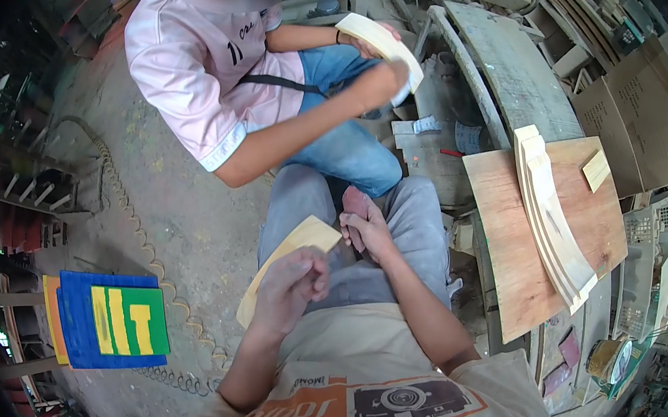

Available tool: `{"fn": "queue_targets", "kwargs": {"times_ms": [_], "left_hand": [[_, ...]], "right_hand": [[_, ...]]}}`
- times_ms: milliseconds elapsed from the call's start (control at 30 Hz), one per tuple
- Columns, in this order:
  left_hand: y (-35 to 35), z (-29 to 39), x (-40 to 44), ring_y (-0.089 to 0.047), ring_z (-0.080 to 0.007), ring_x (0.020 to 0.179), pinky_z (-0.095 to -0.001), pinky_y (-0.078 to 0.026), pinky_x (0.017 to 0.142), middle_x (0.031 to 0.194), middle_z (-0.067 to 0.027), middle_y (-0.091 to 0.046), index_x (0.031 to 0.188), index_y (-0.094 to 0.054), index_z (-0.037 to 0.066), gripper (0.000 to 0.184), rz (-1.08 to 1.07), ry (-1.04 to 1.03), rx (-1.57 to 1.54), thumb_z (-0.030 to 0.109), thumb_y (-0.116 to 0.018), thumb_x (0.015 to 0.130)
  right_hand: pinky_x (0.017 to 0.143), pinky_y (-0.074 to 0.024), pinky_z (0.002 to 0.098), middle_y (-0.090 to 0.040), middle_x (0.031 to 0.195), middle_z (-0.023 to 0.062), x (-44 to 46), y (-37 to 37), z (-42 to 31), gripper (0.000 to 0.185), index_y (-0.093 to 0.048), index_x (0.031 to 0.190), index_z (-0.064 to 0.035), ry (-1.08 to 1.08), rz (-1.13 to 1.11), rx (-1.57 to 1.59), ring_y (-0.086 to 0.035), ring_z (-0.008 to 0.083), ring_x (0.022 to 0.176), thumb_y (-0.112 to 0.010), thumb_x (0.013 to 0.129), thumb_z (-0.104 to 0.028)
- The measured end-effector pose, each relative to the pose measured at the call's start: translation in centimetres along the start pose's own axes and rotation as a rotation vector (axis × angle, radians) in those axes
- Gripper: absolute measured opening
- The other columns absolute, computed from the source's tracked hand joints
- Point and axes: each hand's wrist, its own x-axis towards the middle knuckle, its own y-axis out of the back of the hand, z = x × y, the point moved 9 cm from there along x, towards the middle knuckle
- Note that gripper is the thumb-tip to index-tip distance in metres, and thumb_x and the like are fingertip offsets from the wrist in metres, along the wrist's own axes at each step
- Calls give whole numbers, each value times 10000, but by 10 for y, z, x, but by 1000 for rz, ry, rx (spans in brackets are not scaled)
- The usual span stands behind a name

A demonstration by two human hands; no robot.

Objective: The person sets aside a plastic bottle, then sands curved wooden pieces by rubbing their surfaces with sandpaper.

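Note:
My left hand (290,282) is raised over a pale curved wooden piece (303,236) that lies across my left thigh. Its fingers are loosely bent and slightly apart, with nothing visible between them. Over my lap, my right hand (370,231) grips a reddish-brown sanding pad (356,204), close to the upper end of that piece. On the plywood board (498,252) at the right, several similar curved pieces (549,212) lie side by side. A small wooden block (596,171) rests near them.
Facing me, a seated co-worker (202,62) holds another curved wooden piece (382,41). A coiled hose (138,227) crosses the floor at left, near painted blue, green and yellow panels (123,324). Cardboard (646,112), plastic crates (645,260) and a round can (609,359) stand at right.

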Motion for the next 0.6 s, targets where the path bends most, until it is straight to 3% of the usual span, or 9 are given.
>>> {"fn": "queue_targets", "kwargs": {"times_ms": [67,100,167,300,367,600], "left_hand": [[37,-6,-13,-475,-130,723,-245,-394,600,912,-47,-498,938,-535,20,142,231,-12,37,159,-521,914],[40,-6,-17,-475,-130,723,-245,-394,600,912,-47,-498,938,-535,20,142,225,-13,44,159,-521,914],[66,3,-32,-488,-111,658,-239,-400,605,769,-36,-525,941,-562,11,103,465,-59,186,85,-496,918],[92,16,-41,-495,-112,658,-243,-407,606,775,-42,-536,931,-566,8,92,531,-111,239,40,-484,904],[91,25,-39,-504,-126,685,-259,-423,591,868,-58,-538,915,-541,30,111,451,-203,220,132,-506,891],[77,28,-26,-490,-132,665,-269,-405,575,824,-50,-505,882,-521,39,122,431,-333,146,160,-519,894]], "right_hand": [[473,-463,262,-544,746,48,-1,0,-2,356,-417,1118,-41,5,-3,-9,-538,123,557,-630,832,-42],[473,-462,266,-543,744,46,-1,-2,-2,349,-417,1109,-47,-6,-6,-16,-537,123,555,-629,831,-42],[473,-460,269,-541,742,44,-2,-3,-5,327,-421,1083,-56,-4,5,-25,-532,122,550,-628,831,-42],[471,-457,272,-541,741,44,-3,-5,-5,303,-426,1056,-62,-18,15,-27,-529,120,551,-627,830,-47],[470,-456,274,-540,741,44,-3,-5,-3,298,-427,1049,-63,-27,24,-27,-528,120,552,-627,830,-49],[475,-455,276,-543,747,48,-2,-2,-4,297,-426,1057,-61,-17,14,-36,-529,114,560,-625,837,-61]]}}
